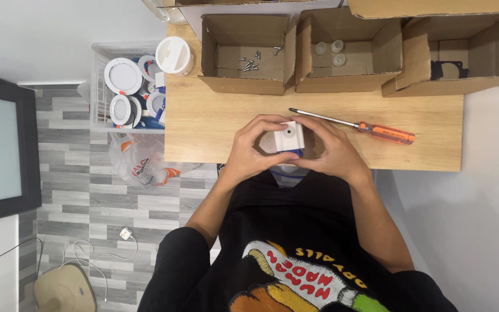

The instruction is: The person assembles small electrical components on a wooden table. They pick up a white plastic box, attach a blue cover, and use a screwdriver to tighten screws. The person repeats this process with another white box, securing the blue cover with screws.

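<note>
Both my hands hold a small white plastic box [289, 137] with a round hole in its face, just above the near edge of the wooden table [203, 124]. My left hand [255, 149] wraps its left side, fingers curled over the top. My right hand [330, 151] grips its right side. A bit of blue shows under the box. An orange-handled screwdriver [356, 125] lies on the table just beyond my right hand, its tip pointing left.
Three open cardboard boxes line the table's far edge: one with several screws [250, 60], one with small round plastic caps [330, 51], one with a dark part [449, 69]. A clear crate of round white lamps [123, 86] stands left of the table, a plastic bag [140, 164] below it.
</note>
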